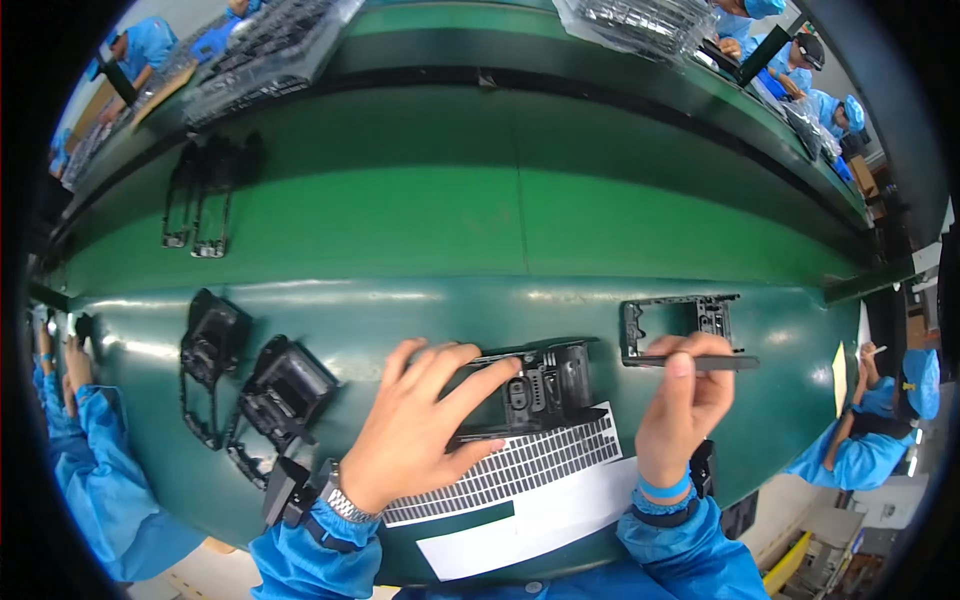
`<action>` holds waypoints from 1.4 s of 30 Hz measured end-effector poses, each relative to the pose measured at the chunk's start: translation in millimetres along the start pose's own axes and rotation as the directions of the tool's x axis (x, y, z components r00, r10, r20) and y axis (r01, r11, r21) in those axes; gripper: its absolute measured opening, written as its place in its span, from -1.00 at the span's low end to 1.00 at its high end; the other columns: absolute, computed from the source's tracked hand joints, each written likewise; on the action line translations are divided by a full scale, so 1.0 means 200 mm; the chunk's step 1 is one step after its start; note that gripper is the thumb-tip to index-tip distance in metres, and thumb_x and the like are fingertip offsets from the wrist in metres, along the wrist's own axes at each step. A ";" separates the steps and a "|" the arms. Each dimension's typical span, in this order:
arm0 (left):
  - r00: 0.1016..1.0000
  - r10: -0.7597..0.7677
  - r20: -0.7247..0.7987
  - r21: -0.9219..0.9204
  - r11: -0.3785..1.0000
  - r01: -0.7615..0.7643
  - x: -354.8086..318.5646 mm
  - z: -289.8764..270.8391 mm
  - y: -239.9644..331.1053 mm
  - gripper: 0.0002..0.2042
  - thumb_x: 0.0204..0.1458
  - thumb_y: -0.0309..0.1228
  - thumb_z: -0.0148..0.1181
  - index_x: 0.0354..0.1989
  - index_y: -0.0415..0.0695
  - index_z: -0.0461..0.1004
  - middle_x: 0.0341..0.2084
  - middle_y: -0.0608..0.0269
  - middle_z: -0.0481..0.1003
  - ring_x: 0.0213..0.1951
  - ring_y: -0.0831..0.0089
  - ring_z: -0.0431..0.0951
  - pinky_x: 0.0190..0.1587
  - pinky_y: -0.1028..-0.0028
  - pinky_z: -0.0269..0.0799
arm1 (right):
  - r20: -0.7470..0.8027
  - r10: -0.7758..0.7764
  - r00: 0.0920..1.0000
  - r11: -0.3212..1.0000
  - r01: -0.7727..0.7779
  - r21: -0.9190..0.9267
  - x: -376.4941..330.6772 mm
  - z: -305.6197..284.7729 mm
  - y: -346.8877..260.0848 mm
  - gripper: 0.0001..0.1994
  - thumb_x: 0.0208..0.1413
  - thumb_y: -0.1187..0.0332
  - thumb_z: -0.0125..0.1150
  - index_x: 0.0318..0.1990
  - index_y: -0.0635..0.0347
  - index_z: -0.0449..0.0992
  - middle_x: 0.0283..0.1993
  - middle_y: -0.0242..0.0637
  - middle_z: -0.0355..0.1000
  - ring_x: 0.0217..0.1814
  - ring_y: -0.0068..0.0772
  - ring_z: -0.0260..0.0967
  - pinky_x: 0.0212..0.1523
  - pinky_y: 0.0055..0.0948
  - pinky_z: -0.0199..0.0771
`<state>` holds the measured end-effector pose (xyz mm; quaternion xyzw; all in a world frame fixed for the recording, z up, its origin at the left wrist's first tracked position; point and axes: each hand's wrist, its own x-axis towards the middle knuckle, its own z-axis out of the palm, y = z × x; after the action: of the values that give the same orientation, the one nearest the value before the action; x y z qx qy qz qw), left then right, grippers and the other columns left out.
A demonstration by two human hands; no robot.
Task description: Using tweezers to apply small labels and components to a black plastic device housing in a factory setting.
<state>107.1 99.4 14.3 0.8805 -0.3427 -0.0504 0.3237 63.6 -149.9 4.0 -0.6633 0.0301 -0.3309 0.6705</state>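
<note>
My left hand (425,430) spans a black plastic frame (550,388) lying on the table, its fingers over the far edge and its thumb at the near edge. Beneath the frame's near side lies a white sheet with rows of small black rectangular pieces (540,462). My right hand (685,410) pinches a slim black stick-like tool (715,363) between thumb and fingers; its exact kind cannot be made out. Just beyond that hand rests a second black frame (632,325), which the tool partly overlaps in the view.
Two black housings (215,335) (285,390) lie to the left. A blank white sheet (530,535) is at the near edge. Two thin frames (210,235) are at the far left. A raised shelf (430,60) carries plastic-wrapped parts. Co-workers in blue (865,450) sit on both sides.
</note>
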 end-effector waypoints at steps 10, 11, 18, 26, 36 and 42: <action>0.747 -0.305 -0.591 0.146 0.870 0.471 0.76 -0.06 -0.33 -0.19 -0.07 -0.26 0.49 0.35 -0.13 0.18 -0.11 -0.24 0.43 -0.05 -0.18 0.53 -0.03 0.03 0.52 | -0.129 -0.008 0.992 0.992 0.025 0.127 -0.01 -0.03 0.01 -0.87 0.33 0.42 0.17 -0.11 0.24 0.36 -0.22 -0.21 0.41 -0.23 -0.43 0.37 -0.20 -0.47 0.44; 0.743 -0.298 -0.600 0.177 0.856 0.486 0.80 -0.04 -0.39 -0.18 -0.09 -0.24 0.50 0.35 -0.13 0.18 -0.11 -0.26 0.43 -0.05 -0.19 0.53 -0.04 0.02 0.52 | -0.084 0.004 0.996 0.994 0.004 0.106 -0.02 -0.03 0.02 -0.89 0.35 0.41 0.14 -0.10 0.22 0.37 -0.20 -0.23 0.39 -0.19 -0.44 0.34 -0.19 -0.48 0.40; 0.806 -0.314 -0.501 0.448 0.703 0.552 0.73 -0.28 -0.54 -0.21 -0.03 0.10 0.34 0.33 -0.04 0.27 0.06 -0.06 0.53 0.16 -0.04 0.49 0.18 -0.02 0.35 | -0.037 0.086 0.996 0.993 -0.082 0.085 -0.05 -0.03 0.05 -0.91 0.37 0.42 0.11 -0.09 0.21 0.37 -0.16 -0.28 0.38 -0.15 -0.49 0.32 -0.18 -0.49 0.34; 0.308 -0.622 -0.720 0.213 0.224 0.951 0.25 -0.76 -1.14 -0.14 -0.08 -0.04 0.41 0.41 0.05 0.13 0.17 -0.12 0.40 0.26 -0.10 0.38 0.25 -0.11 0.25 | -0.072 0.089 0.993 0.990 -0.080 0.115 -0.07 -0.07 0.01 -0.82 0.31 0.35 0.23 -0.13 0.19 0.35 -0.21 -0.22 0.42 -0.28 -0.51 0.32 -0.21 -0.51 0.39; 0.618 -0.423 -0.663 0.199 0.697 0.689 -0.10 -1.09 -1.40 0.04 -0.08 -0.26 0.51 0.48 -0.18 -0.13 0.19 -0.50 0.30 0.23 -0.32 0.36 0.27 -0.01 0.35 | 0.077 0.145 0.986 0.965 -0.158 0.209 -0.09 -0.04 -0.07 -0.84 0.21 0.53 0.31 -0.14 0.25 0.43 -0.15 -0.11 0.56 -0.12 -0.34 0.54 -0.06 -0.35 0.56; 0.904 -0.133 -0.407 0.037 0.986 0.162 0.17 -0.58 -0.17 -0.26 -0.01 -0.65 0.30 0.41 -0.13 0.16 0.07 0.12 0.34 0.15 0.32 0.35 0.28 0.34 0.24 | 0.379 0.310 0.872 0.942 -0.336 0.004 -0.19 -0.16 -0.07 -0.78 0.02 0.67 0.43 -0.17 0.35 0.58 -0.16 -0.06 0.63 -0.03 -0.23 0.62 0.01 -0.32 0.62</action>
<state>188.1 158.5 89.4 0.9061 -0.2025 0.1195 0.3517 14.0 -157.8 -2.1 -0.6759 0.0010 -0.0829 0.7324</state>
